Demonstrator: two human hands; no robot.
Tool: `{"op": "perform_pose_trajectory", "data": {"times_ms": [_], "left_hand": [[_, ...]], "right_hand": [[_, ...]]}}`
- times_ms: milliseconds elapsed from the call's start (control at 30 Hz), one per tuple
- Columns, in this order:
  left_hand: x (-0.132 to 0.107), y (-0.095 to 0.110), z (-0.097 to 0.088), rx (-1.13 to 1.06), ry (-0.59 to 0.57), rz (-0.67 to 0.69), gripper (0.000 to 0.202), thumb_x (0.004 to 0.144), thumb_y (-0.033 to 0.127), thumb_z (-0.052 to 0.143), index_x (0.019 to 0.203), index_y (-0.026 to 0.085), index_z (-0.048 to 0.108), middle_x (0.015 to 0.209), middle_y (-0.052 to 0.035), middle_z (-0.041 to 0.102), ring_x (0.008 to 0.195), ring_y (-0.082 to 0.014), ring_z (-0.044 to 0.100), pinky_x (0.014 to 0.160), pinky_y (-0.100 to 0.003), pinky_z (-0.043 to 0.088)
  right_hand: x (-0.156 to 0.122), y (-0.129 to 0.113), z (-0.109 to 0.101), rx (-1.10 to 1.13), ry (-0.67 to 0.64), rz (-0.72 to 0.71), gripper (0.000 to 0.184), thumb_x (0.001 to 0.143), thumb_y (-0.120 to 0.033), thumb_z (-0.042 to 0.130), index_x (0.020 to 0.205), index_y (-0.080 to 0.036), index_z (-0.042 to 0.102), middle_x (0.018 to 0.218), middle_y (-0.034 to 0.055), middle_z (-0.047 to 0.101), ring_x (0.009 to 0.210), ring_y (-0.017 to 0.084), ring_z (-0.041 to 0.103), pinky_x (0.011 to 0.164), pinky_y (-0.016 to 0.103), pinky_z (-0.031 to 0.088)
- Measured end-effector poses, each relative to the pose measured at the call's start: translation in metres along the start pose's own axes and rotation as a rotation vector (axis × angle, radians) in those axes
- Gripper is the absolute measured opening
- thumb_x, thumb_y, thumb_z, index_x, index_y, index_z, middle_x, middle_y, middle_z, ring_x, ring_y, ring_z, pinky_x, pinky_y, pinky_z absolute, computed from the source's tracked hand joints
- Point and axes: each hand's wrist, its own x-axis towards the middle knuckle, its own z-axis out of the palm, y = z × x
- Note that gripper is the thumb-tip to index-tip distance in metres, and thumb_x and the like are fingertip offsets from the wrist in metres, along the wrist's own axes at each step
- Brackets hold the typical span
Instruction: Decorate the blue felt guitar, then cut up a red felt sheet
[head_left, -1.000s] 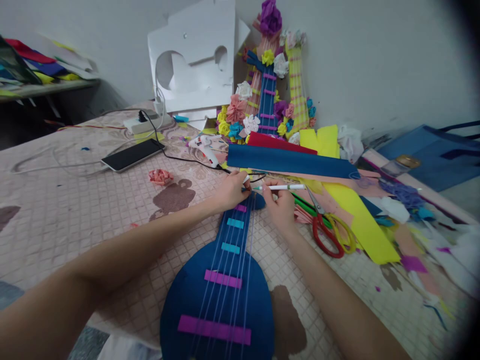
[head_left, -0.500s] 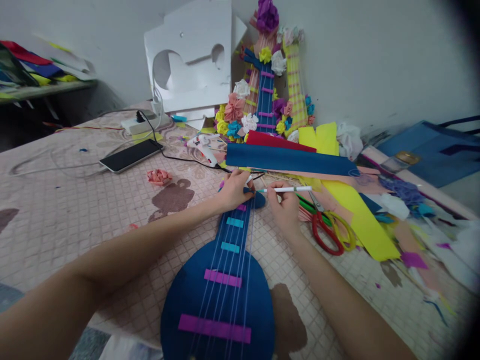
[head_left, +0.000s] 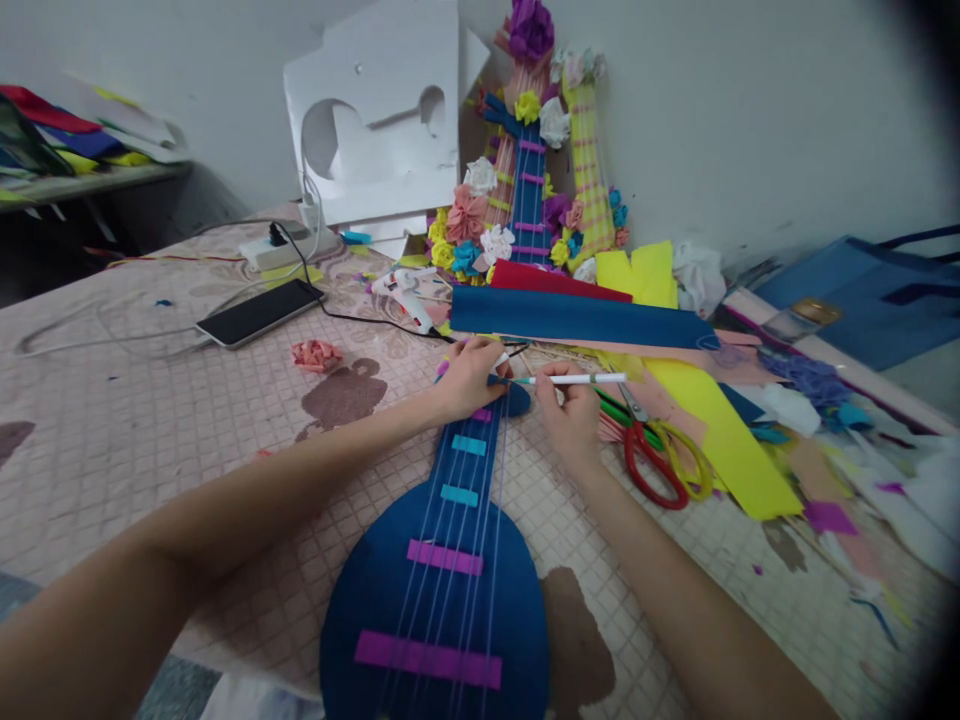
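Print on the pen is too small to read.

Your left hand (head_left: 469, 380) sits on the top of the neck of the dark blue guitar-shaped foam cutout (head_left: 442, 590), fingers clenched around the head end. Your right hand (head_left: 574, 415) has its fingers grasping the thin white pen with green tip (head_left: 570, 379), which is held nearly flat with the tip touching the head end, just beside your left fingers.

The cutout lies flat in front of you, round body nearest you and neck pointing away. Magenta and cyan strips cross it like frets, and thin pale strings run its length.

It rests on a pink quilted cover with brown bear prints (head_left: 150, 420). The red-and-yellow-handled scissors (head_left: 660, 460) lie just right of your right hand. A long dark blue sheet strip (head_left: 577, 320) lies beyond the hands, and a yellow sheet (head_left: 720, 440) is to the right. On the left are a black smartphone (head_left: 259, 312) and a small pink paper flower (head_left: 319, 353). A white glue gun (head_left: 409, 290) lies behind them.

Flower-decorated paper guitars (head_left: 529, 190) and a white foam packing block (head_left: 375, 130) lean on the white wall (head_left: 750, 100). A blue bag (head_left: 862, 300) is far right.
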Motion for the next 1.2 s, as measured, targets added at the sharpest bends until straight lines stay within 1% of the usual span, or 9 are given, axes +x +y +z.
{"op": "perform_pose_trajectory", "data": {"times_ms": [167, 367, 667, 933, 1067, 1200], "left_hand": [[0.0036, 0.0004, -0.0006, -0.018, -0.04, -0.016, 0.013, 0.069, 0.012, 0.061, 0.073, 0.019, 0.051, 0.089, -0.0013, 0.066, 0.102, -0.0229, 0.053, 0.09, -0.039, 0.034], [0.0066, 0.0027, -0.0009, -0.032, -0.079, -0.025, 0.014, 0.068, 0.01, 0.061, 0.071, 0.018, 0.05, 0.087, -0.0024, 0.066, 0.098, -0.0232, 0.055, 0.09, -0.039, 0.036], [0.0078, 0.0037, 0.0, -0.023, -0.084, -0.036, 0.014, 0.07, 0.011, 0.061, 0.072, 0.017, 0.049, 0.084, -0.0017, 0.067, 0.09, -0.0211, 0.058, 0.087, -0.038, 0.037], [0.0086, 0.0035, 0.0001, -0.008, -0.097, -0.048, 0.012, 0.07, 0.012, 0.061, 0.073, 0.017, 0.051, 0.084, -0.0017, 0.067, 0.088, -0.0214, 0.059, 0.085, -0.038, 0.038], [0.0088, 0.0029, 0.0009, -0.003, -0.09, -0.049, 0.012, 0.071, 0.013, 0.062, 0.073, 0.017, 0.051, 0.083, -0.002, 0.067, 0.087, -0.0211, 0.059, 0.084, -0.037, 0.038], [0.009, 0.0025, 0.0013, -0.004, -0.091, -0.05, 0.012, 0.07, 0.013, 0.062, 0.073, 0.017, 0.052, 0.083, -0.0018, 0.067, 0.087, -0.0212, 0.059, 0.084, -0.037, 0.037]], "right_hand": [[-0.0012, -0.0029, -0.0002, -0.003, -0.001, -0.003, 0.011, 0.084, -0.029, 0.052, 0.078, -0.021, 0.056, 0.071, 0.0, 0.062, 0.069, 0.016, 0.056, 0.067, 0.029, 0.042], [-0.0012, -0.0023, 0.0, -0.021, -0.005, 0.007, 0.011, 0.083, -0.03, 0.052, 0.078, -0.021, 0.056, 0.071, 0.0, 0.062, 0.068, 0.016, 0.056, 0.066, 0.029, 0.042], [-0.0007, -0.0005, 0.0009, -0.034, -0.026, -0.016, 0.01, 0.084, -0.028, 0.052, 0.079, -0.021, 0.057, 0.073, -0.0003, 0.063, 0.069, 0.016, 0.057, 0.067, 0.029, 0.042], [-0.0012, 0.0008, 0.0005, -0.089, -0.048, 0.012, 0.012, 0.084, -0.032, 0.052, 0.081, -0.021, 0.058, 0.069, -0.0012, 0.062, 0.062, 0.015, 0.055, 0.062, 0.028, 0.04], [-0.0007, -0.0008, 0.0004, -0.088, -0.033, -0.003, 0.012, 0.084, -0.031, 0.051, 0.079, -0.022, 0.057, 0.071, -0.0006, 0.062, 0.064, 0.015, 0.055, 0.063, 0.028, 0.04], [-0.0012, -0.0019, 0.0009, -0.126, -0.057, 0.015, 0.014, 0.085, -0.033, 0.052, 0.081, -0.021, 0.058, 0.068, -0.001, 0.061, 0.06, 0.015, 0.054, 0.06, 0.028, 0.039]]}}
